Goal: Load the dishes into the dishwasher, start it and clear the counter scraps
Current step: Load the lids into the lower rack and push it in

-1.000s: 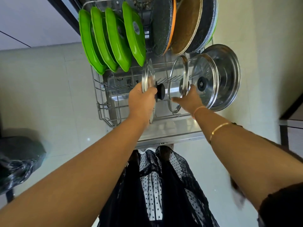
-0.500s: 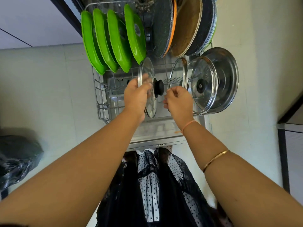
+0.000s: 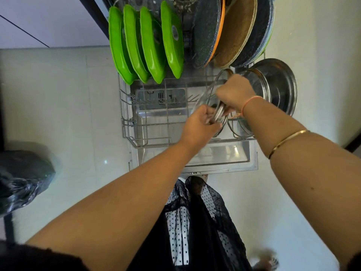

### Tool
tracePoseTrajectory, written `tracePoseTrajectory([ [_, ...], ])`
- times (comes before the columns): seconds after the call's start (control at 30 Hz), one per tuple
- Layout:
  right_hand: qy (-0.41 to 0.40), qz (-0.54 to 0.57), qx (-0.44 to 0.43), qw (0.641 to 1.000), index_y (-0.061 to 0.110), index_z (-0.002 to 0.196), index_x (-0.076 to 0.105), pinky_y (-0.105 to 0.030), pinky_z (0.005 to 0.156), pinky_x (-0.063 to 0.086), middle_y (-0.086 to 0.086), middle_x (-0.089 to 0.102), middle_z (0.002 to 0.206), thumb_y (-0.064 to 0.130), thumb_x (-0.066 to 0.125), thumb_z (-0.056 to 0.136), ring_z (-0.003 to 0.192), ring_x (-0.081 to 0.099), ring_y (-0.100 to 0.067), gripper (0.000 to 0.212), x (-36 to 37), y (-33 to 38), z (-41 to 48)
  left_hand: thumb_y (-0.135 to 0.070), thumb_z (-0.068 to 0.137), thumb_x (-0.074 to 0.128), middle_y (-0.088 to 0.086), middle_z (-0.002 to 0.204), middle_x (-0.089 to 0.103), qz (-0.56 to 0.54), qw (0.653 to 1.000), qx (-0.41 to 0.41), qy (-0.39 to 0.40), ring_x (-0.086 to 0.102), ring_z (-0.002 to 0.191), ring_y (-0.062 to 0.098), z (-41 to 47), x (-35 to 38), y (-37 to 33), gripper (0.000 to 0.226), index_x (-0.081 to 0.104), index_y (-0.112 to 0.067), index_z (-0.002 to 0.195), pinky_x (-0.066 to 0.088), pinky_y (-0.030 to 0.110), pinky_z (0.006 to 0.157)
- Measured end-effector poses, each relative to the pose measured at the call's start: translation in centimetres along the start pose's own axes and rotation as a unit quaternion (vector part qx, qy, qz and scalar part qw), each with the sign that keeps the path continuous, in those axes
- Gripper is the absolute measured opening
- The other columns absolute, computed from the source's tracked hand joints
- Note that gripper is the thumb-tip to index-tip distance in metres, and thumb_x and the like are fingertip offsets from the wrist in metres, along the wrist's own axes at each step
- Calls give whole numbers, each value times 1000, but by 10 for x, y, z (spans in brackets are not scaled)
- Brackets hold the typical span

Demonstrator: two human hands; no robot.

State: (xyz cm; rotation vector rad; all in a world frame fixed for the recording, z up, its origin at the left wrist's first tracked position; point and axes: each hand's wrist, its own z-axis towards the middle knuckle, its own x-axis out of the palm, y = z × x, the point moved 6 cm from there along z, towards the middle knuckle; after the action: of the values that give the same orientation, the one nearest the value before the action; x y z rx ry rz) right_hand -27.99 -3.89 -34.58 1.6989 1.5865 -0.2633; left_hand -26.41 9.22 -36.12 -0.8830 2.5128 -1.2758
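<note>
- Two hands meet over the pulled-out dishwasher rack (image 3: 125,122): the left hand (image 3: 199,128) has its fingers clenched on the lower rim of a glass lid (image 3: 212,94), and the right hand (image 3: 234,92) is closed near the lid's middle, probably on its knob, though the knob is hidden.
- The lid stands on edge, likely so it can slot between the prongs and drain; gripping it at two places seems meant to steer it into a gap.
- It sits at the rack's front right, just beside another glass lid (image 3: 259,85) and a steel lid (image 3: 281,83) already standing upright.
- The held lid is clear with a metal rim, blurred here.
- Behind, four green plates (image 3: 148,44) and dark pans (image 3: 207,30) stand in rows on edge, so spray can reach them.
- Much of the rack's left front is bare wire.
</note>
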Motion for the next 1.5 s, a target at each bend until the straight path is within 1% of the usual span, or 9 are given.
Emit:
tracePoseTrajectory([
  [0.1, -62, -105, -40, 992, -2, 92, 56, -34, 74, 44, -24, 60, 106, 10, 51, 84, 99, 59, -39, 15, -8, 6, -2, 1, 78, 69, 7, 118, 60, -19, 999, -41, 7, 56, 112, 17, -4, -12, 10, 32, 53, -12, 103, 52, 23, 85],
  [0.2, -83, -149, -60, 983, -2, 101, 54, -37, 75, 45, -24, 58, 111, 7, 50, 87, 102, 57, -41, 17, -8, 14, 0, -10, 82, 68, -4, 114, 58, -4, 993, -81, -83, 56, 104, 11, -9, -49, 26, 31, 54, -14, 110, 46, 15, 78],
  [0.27, -81, -173, -58, 980, -4, 108, 54, -41, 81, 47, -25, 57, 115, 6, 51, 88, 105, 55, -42, 23, -7, 17, 3, -8, 85, 64, -4, 109, 57, -16, 987, -93, -130, 56, 99, 10, -13, -72, 37, 25, 54, -13, 108, 46, 11, 71],
  [0.47, -81, -201, -48, 975, -5, 116, 54, -42, 87, 47, -25, 56, 120, 5, 49, 89, 110, 55, -41, 28, -3, 24, 19, 0, 85, 60, -3, 98, 60, -33, 982, -83, -165, 57, 103, 14, -19, -98, 47, 21, 54, -19, 89, 44, 28, 99],
  [0.83, -57, -224, -47, 972, -1, 137, 33, -43, 91, 45, -25, 55, 123, 3, 45, 94, 114, 53, -41, 45, 34, 9, 35, -1, 87, 59, -2, 97, 62, -43, 982, -73, -170, 58, 90, 6, -12, -102, 39, 21, 57, -10, 106, 45, 11, 73],
  [1.1, -5, -177, 47, 983, 1, 146, 14, -40, 95, 43, -24, 52, 129, 2, 41, 95, 119, 52, -38, 58, 84, -34, 20, -2, 88, 59, -6, 90, 61, -41, 980, -85, -176, 57, 84, 3, -13, -105, 43, 17, 55, -15, 99, 45, 6, 68],
  [1.2, -21, -152, 44, 987, 2, 143, 20, -39, 92, 44, -23, 54, 126, 0, 43, 94, 117, 53, -38, 55, 79, -32, 24, -4, 88, 60, -8, 89, 60, -43, 979, -88, -179, 56, 81, 1, -12, -104, 41, 16, 55, -17, 97, 44, 3, 61],
  [1.33, -57, -146, 20, 987, 1, 140, 28, -39, 91, 45, -23, 56, 124, -3, 45, 91, 115, 54, -38, 51, 73, -23, 33, -5, 87, 60, -7, 87, 61, -43, 979, -77, -183, 57, 82, 1, -9, -101, 37, 16, 56, -18, 95, 44, 5, 67],
  [1.5, -19, -142, 32, 989, 4, 148, 13, -38, 100, 40, -24, 49, 133, -1, 47, 92, 123, 49, -37, 66, 74, -22, 43, -5, 87, 60, -7, 85, 61, -36, 979, -78, -186, 56, 78, 0, -8, -99, 31, 15, 58, -14, 100, 41, -4, 58],
])
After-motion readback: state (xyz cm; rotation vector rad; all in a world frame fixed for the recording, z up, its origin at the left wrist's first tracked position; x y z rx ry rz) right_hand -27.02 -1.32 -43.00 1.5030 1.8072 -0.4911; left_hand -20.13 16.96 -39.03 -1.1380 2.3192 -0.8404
